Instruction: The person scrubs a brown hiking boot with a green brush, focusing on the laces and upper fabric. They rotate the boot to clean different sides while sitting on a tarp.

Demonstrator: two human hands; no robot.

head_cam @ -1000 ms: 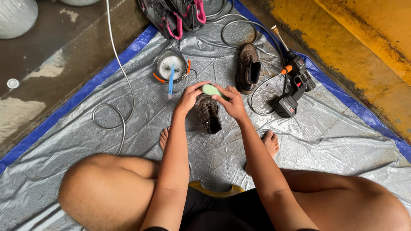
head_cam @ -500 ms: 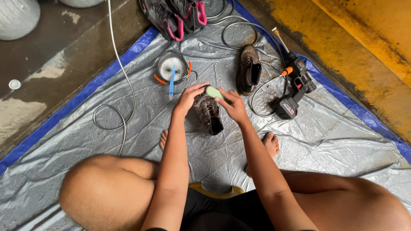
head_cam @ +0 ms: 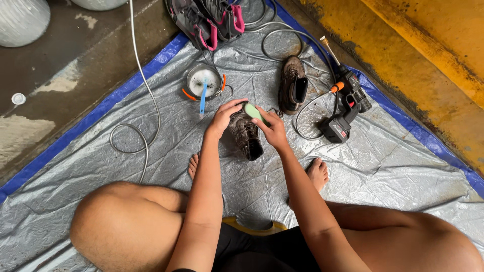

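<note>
I sit on a grey tarp [head_cam: 151, 166] with knees spread. A muddy brown shoe [head_cam: 247, 136] lies in front of me, its opening toward me. My left hand [head_cam: 225, 117] grips the shoe's toe end from the left. My right hand [head_cam: 271, 128] holds a light green brush [head_cam: 251, 111] pressed on the shoe's upper part. A second brown shoe [head_cam: 294, 83] lies farther back to the right.
A small round bowl of soapy water with a blue brush [head_cam: 203, 83] stands behind the left hand. A black cordless spray gun with hose [head_cam: 345, 108] lies right. Grey-and-pink sneakers [head_cam: 209, 20] sit at the back. A white hose [head_cam: 143, 100] loops left. My bare feet [head_cam: 317, 174] rest on the tarp.
The right hand with the green brush has shifted slightly across the shoe; the left hand stays on the shoe.
</note>
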